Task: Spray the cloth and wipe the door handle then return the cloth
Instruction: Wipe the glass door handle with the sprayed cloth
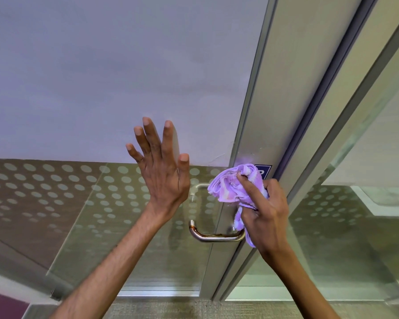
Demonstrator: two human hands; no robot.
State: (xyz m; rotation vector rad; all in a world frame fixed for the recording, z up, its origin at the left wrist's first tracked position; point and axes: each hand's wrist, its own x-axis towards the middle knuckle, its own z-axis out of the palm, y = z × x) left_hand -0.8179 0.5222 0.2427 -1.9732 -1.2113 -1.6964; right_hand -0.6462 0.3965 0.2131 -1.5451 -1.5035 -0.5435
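A metal U-shaped door handle (pixel 213 237) with rust-coloured stains is fixed to the glass door's metal stile. My right hand (pixel 266 210) is shut on a bunched purple cloth (pixel 230 187), held against the upper part of the handle, which the cloth hides. My left hand (pixel 160 165) is open with fingers spread, flat against the frosted glass (pixel 101 88) just left of the handle. No spray bottle is in view.
The door's metal stile (pixel 251 111) runs up the middle, with a small blue sign (pixel 264 170) partly behind the cloth. A dotted film band (pixel 55 183) crosses the glass. Another glass panel (pixel 366 203) stands to the right. Carpet (pixel 194 309) lies below.
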